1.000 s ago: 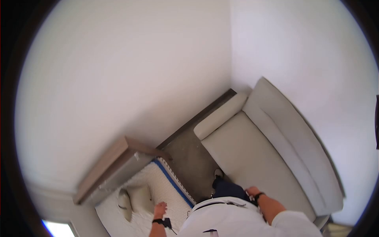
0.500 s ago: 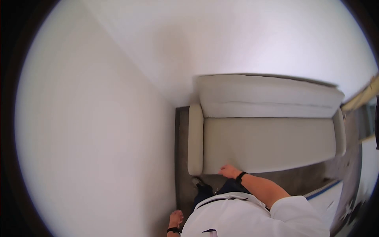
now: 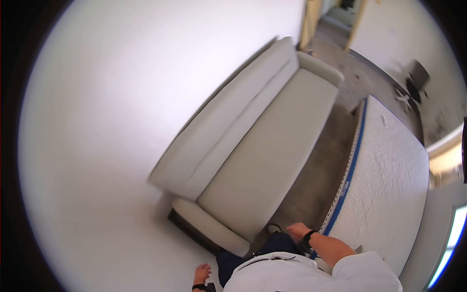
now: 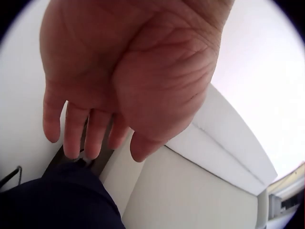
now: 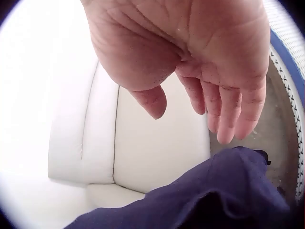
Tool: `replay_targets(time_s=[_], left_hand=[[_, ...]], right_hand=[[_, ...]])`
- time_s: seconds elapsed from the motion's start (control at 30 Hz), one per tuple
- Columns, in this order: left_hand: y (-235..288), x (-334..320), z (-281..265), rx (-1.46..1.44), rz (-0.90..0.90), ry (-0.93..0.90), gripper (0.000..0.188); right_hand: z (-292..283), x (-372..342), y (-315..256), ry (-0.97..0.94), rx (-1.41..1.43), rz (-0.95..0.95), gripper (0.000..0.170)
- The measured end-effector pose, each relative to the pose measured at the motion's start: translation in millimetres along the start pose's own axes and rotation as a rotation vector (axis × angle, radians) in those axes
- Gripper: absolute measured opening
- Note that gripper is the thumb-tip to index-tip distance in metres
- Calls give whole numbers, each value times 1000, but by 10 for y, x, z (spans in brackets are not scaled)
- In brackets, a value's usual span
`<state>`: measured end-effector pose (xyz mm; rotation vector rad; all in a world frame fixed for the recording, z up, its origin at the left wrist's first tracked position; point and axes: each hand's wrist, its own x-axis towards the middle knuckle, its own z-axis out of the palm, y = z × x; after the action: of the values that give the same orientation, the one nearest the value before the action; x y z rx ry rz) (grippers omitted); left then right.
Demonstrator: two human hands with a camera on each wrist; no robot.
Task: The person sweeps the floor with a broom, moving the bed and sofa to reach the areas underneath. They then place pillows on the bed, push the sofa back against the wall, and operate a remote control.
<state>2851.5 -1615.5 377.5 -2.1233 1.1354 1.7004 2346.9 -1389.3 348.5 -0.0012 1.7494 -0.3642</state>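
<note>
My left hand (image 3: pixel 202 273) hangs low beside the dark trousers, near the wall at the sofa's near end. In the left wrist view its palm (image 4: pixel 128 62) shows bare, with loosely bent fingers pointing down. My right hand (image 3: pixel 298 230) is over the gap between the sofa (image 3: pixel 272 146) and the mattress (image 3: pixel 389 180). The right wrist view shows the right palm (image 5: pixel 190 43) with nothing in it and the fingers relaxed. The sofa is pale grey-beige with a long backrest and padded arms. The mattress is white with a blue edge band.
A strip of brown floor (image 3: pixel 316 165) runs between sofa and mattress. At the far end are a doorway (image 3: pixel 335 24) and an office chair (image 3: pixel 416 82). White wall (image 3: pixel 97 121) stands behind the sofa; a bright window (image 3: pixel 452 238) is at right.
The view has turned right, from the bed's headboard and pillows past the sofa to the mattress and doorway. Both hands stay loose and hold nothing throughout.
</note>
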Motion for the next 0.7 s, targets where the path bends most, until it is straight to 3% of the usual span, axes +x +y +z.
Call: replay_targets(time_s=[0.03, 0.13, 0.23, 0.27, 0.3, 0.33, 0.4, 0.47, 0.5, 0.57, 0.63, 0.7], left_hand=[[93, 165, -69, 94, -2, -67, 41], [557, 639, -368, 390, 62, -156, 40], [1114, 899, -958, 417, 71, -209, 42], [1283, 1026, -1252, 353, 47, -252, 45], [1423, 1188, -1556, 289, 20, -294, 48], [1451, 1757, -1963, 241, 27, -304, 48], [1756, 2288, -2524, 111, 78, -255, 46], [2249, 2410, -2796, 77, 144, -236, 39], [2531, 2384, -2836, 123, 156, -270, 34], [3021, 2369, -2925, 214, 245, -519, 23], [3250, 2313, -2783, 274, 273, -125, 16], [3433, 2131, -2599, 335, 373, -33, 28]], right_hand=[[96, 23, 97, -8, 98, 75, 33], [479, 256, 355, 54, 169, 64, 31], [1187, -108, -66, 169, 490, 150, 28], [1433, 39, -76, 44, 548, 90, 26], [1654, -103, -273, 64, 546, 65, 28], [1918, -244, -539, 82, 539, 41, 29], [2312, -138, -784, 189, -751, -676, 46], [2425, -971, -1430, 62, 329, -192, 48], [2464, -957, -1441, 87, 346, -201, 48], [2609, -836, -1329, 393, 135, -527, 48], [2493, -857, -1107, 470, 151, -556, 49], [2318, -1124, -891, 175, 487, -178, 50]])
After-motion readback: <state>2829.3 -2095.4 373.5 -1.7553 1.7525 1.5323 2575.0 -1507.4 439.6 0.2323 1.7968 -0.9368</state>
